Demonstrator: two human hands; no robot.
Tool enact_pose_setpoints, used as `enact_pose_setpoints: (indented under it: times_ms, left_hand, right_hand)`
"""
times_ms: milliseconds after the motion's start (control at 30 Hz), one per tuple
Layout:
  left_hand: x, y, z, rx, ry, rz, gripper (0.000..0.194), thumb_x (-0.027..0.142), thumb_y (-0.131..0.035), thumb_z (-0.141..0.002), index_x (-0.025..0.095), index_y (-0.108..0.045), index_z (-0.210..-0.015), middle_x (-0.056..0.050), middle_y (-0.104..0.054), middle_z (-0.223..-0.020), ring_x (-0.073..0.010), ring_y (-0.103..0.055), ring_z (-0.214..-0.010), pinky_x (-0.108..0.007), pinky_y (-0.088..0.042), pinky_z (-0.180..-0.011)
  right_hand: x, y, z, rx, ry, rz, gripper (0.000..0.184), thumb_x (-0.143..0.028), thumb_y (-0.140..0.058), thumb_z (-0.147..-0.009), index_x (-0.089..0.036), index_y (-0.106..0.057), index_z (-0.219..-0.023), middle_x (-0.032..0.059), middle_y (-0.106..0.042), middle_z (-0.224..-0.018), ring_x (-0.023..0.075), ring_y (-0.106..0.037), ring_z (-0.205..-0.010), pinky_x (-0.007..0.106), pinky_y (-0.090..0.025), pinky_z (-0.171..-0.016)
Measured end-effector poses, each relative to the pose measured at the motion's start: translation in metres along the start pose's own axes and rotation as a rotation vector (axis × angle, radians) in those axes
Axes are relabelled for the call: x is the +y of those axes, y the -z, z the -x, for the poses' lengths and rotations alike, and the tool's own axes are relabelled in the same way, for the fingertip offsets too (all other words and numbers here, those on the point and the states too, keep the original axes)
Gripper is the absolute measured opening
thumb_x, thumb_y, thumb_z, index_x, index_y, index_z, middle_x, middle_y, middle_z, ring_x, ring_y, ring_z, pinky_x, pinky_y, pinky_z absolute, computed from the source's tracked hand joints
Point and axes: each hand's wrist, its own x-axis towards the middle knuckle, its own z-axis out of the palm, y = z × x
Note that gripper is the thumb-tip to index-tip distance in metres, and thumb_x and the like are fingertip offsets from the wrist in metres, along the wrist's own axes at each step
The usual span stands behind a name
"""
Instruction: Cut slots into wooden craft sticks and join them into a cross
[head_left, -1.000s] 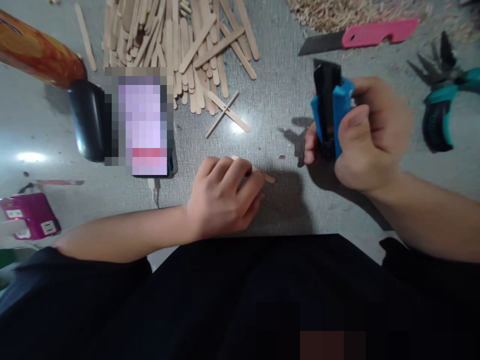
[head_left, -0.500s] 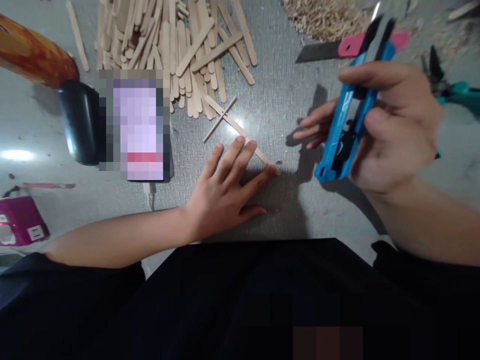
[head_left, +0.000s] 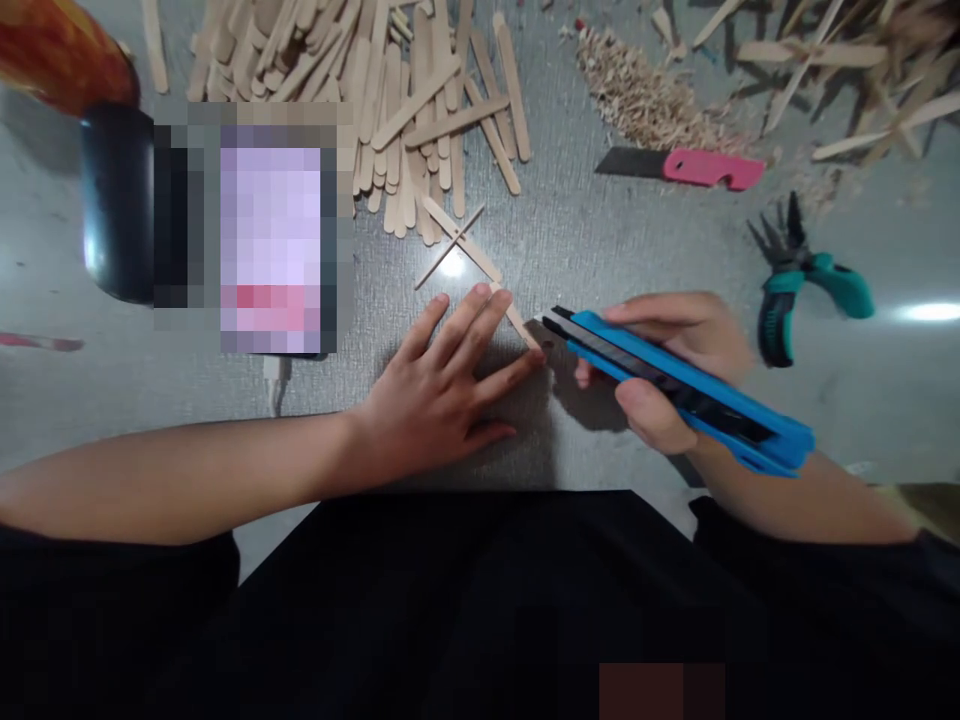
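Observation:
My left hand (head_left: pixel 439 390) lies spread on the table, its fingertips pressing on a craft stick (head_left: pixel 520 322) that slants down to the right. Just beyond those fingertips, another flat stick (head_left: pixel 477 254) runs along the same line, and a thin wooden strip (head_left: pixel 433 267) crosses it. My right hand (head_left: pixel 701 335) is wrapped around a blue utility knife (head_left: pixel 667 383). The knife points left, its tip close to the lower end of the pressed stick; whether the blade touches the wood I cannot tell.
Many loose craft sticks (head_left: pixel 379 110) are heaped at the back. Wood shavings (head_left: pixel 637 95) lie behind a pink-handled folding blade (head_left: pixel 712 168). Teal-handled pliers (head_left: pixel 806 270) rest at right, joined sticks (head_left: pixel 810 52) farther back. At left are a blurred-out phone with its cable (head_left: pixel 276 380) and a black rounded object (head_left: pixel 116 205).
My right hand has brought the utility knife down and left, turning it from upright to pointing left towards the stick. My left hand stays spread on the stick. The view has shifted slightly.

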Motion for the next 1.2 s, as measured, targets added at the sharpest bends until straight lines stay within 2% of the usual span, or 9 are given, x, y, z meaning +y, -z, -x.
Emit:
enact_pose_setpoints:
  times_ms: [67, 200, 367, 467, 600, 700, 900, 1000, 1200]
  left_hand:
    - [0.000, -0.001, 0.000, 0.003, -0.007, -0.013, 0.108, 0.075, -0.076, -0.101, 0.027, -0.033, -0.187, -0.028, -0.031, -0.193, -0.0505, -0.034, -0.180, -0.067, -0.029, -0.145]
    - [0.001, -0.002, 0.000, -0.009, -0.003, -0.018, 0.112, 0.074, -0.079, -0.100, 0.026, -0.030, -0.188, -0.026, -0.029, -0.194, -0.0490, -0.031, -0.182, -0.067, -0.027, -0.146]
    - [0.001, -0.002, -0.001, -0.011, -0.002, -0.001, 0.108, 0.075, -0.078, -0.100, 0.025, -0.036, -0.186, -0.026, -0.030, -0.194, -0.0497, -0.033, -0.181, -0.068, -0.027, -0.145]
    - [0.001, -0.002, -0.002, -0.022, -0.006, -0.003, 0.107, 0.075, -0.079, -0.099, 0.024, -0.038, -0.184, -0.028, -0.029, -0.194, -0.0508, -0.033, -0.181, -0.068, -0.027, -0.145]
    - [0.001, -0.002, -0.001, -0.030, -0.006, 0.009, 0.110, 0.073, -0.080, -0.100, 0.027, -0.031, -0.188, -0.027, -0.023, -0.196, -0.0519, -0.029, -0.182, -0.070, -0.024, -0.146]
    - [0.001, -0.003, -0.002, -0.043, -0.003, 0.010, 0.110, 0.071, -0.080, -0.101, 0.033, -0.027, -0.189, -0.023, -0.021, -0.198, -0.0522, -0.027, -0.182, -0.070, -0.024, -0.146]
    - [0.000, -0.002, -0.005, -0.067, -0.005, 0.022, 0.109, 0.069, -0.080, -0.102, 0.035, -0.025, -0.190, -0.024, -0.021, -0.197, -0.0549, -0.028, -0.181, -0.074, -0.027, -0.144]
    - [0.000, -0.001, -0.005, -0.067, -0.004, 0.038, 0.106, 0.067, -0.081, -0.102, 0.035, -0.029, -0.189, -0.023, -0.020, -0.198, -0.0556, -0.028, -0.181, -0.075, -0.027, -0.144]
    - [0.000, 0.000, -0.005, -0.066, 0.001, 0.050, 0.109, 0.065, -0.085, -0.100, 0.037, -0.029, -0.189, -0.020, -0.020, -0.199, -0.0547, -0.028, -0.182, -0.075, -0.027, -0.145]
  right_hand:
    - [-0.002, -0.006, 0.000, -0.002, 0.002, -0.120, 0.050, -0.036, -0.079, -0.099, -0.029, -0.077, -0.148, 0.0026, -0.087, -0.096, 0.0224, -0.083, -0.066, 0.034, -0.068, -0.053]
    - [-0.005, -0.007, -0.005, -0.086, -0.058, 0.004, 0.041, -0.035, -0.076, -0.101, -0.029, -0.081, -0.141, 0.0055, -0.090, -0.104, 0.0253, -0.087, -0.079, 0.037, -0.070, -0.061]
    - [-0.004, -0.002, -0.016, -0.139, 0.097, 0.172, 0.013, -0.034, -0.081, -0.097, -0.030, -0.075, -0.108, -0.0006, -0.080, -0.081, 0.0192, -0.072, -0.058, 0.034, -0.059, -0.053]
    - [-0.002, -0.003, -0.018, -0.140, 0.191, 0.245, 0.020, -0.040, -0.089, -0.098, -0.031, -0.071, -0.099, -0.0028, -0.075, -0.074, 0.0167, -0.066, -0.052, 0.033, -0.054, -0.048]
    - [-0.006, -0.010, -0.014, -0.071, 0.122, 0.303, 0.012, -0.032, -0.083, -0.101, -0.032, -0.077, -0.111, -0.0017, -0.084, -0.085, 0.0188, -0.077, -0.061, 0.033, -0.061, -0.055]
    - [-0.009, -0.017, -0.010, 0.051, 0.021, 0.283, 0.028, -0.028, -0.078, -0.100, -0.031, -0.079, -0.128, 0.0017, -0.090, -0.103, 0.0237, -0.086, -0.078, 0.038, -0.070, -0.069]
    - [-0.015, -0.017, -0.005, 0.079, -0.008, 0.342, 0.019, -0.033, -0.079, -0.098, -0.033, -0.081, -0.117, 0.0016, -0.087, -0.093, 0.0255, -0.081, -0.070, 0.044, -0.065, -0.061]
    - [-0.018, -0.013, -0.004, 0.020, 0.006, 0.373, 0.020, -0.033, -0.078, -0.101, -0.036, -0.078, -0.121, 0.0018, -0.088, -0.095, 0.0275, -0.080, -0.068, 0.047, -0.065, -0.060]
    - [-0.019, -0.012, -0.007, -0.017, 0.036, 0.384, 0.022, -0.029, -0.076, -0.102, -0.035, -0.076, -0.123, 0.0001, -0.085, -0.089, 0.0252, -0.080, -0.065, 0.043, -0.066, -0.058]
